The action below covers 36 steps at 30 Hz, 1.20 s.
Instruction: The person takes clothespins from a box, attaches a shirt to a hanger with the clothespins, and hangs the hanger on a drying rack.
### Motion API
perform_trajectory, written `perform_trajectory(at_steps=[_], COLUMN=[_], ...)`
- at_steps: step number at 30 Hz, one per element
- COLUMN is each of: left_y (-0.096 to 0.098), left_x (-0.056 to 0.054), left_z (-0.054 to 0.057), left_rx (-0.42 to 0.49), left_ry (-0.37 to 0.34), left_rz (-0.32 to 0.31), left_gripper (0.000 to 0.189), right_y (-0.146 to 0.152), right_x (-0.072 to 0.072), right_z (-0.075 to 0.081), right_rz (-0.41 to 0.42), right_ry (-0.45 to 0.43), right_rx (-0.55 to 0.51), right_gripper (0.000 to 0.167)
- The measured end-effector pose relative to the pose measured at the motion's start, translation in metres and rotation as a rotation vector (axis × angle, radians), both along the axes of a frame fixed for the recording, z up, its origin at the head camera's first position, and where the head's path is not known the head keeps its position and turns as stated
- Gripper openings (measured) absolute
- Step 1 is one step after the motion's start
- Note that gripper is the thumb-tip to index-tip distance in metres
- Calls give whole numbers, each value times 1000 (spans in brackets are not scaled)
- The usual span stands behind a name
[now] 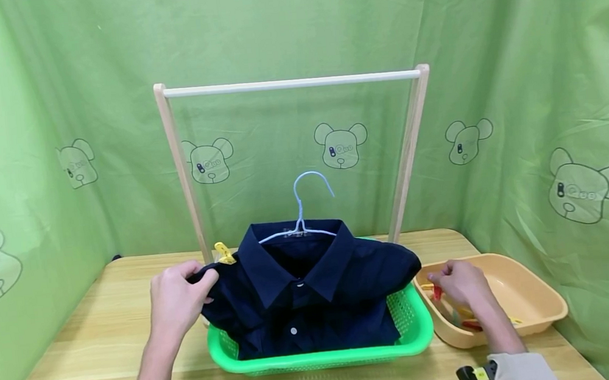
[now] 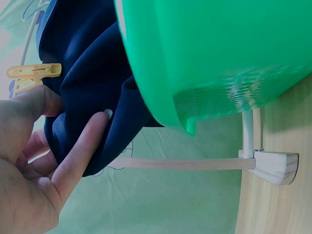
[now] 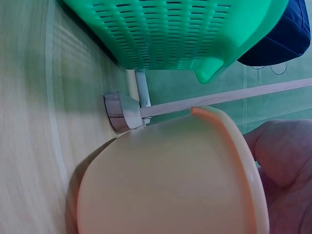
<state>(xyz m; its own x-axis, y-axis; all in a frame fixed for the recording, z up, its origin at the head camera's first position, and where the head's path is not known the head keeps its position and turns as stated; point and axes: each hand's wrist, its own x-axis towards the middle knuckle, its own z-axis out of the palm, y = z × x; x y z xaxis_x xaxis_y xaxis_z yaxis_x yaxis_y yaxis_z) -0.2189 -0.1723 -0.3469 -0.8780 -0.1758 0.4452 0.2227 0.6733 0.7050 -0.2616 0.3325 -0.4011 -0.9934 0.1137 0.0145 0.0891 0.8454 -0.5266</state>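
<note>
A dark navy collared shirt (image 1: 304,300) with white buttons sits on a pale blue wire hanger (image 1: 299,209), its lower part inside a green plastic basket (image 1: 321,360). My left hand (image 1: 177,297) grips the shirt's shoulder on the left side, cloth between thumb and fingers. Right beside that grip, a yellow clothespin (image 2: 36,73) is clipped onto the shoulder. My right hand (image 1: 463,285) is over the near left part of a peach plastic basin (image 1: 528,284), pinching a red clothespin (image 1: 437,292). In the right wrist view, the basin's rim hides its fingertips.
Behind the basket stands a rack with wooden posts (image 1: 408,155) and a white crossbar (image 1: 289,84). Several coloured clothespins (image 1: 470,324) lie in the basin. Everything stands on a wooden table (image 1: 78,358), with a green printed curtain (image 1: 290,38) around it.
</note>
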Motion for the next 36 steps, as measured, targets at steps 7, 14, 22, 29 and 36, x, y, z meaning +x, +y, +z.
perform_trajectory(at_steps=[7, 14, 22, 29, 36], left_y=[0, -1, -1, -1, -1], left_x=[0, 0, 0, 0, 0], left_z=[0, 0, 0, 0, -1], left_rx=[-9, -13, -10, -7, -11], left_ry=[8, 14, 11, 11, 15], left_rz=[7, 8, 2, 1, 0], left_gripper=[20, 20, 20, 21, 21], right_y=[0, -1, -2, -1, -2], right_x=[0, 0, 1, 1, 0], right_z=[0, 1, 1, 2, 4], right_rz=[-1, -8, -6, -12, -15], right_ry=[11, 8, 13, 15, 21], right_rx=[-7, -22, -36, -33, -29], right_gripper=[30, 29, 29, 29, 29])
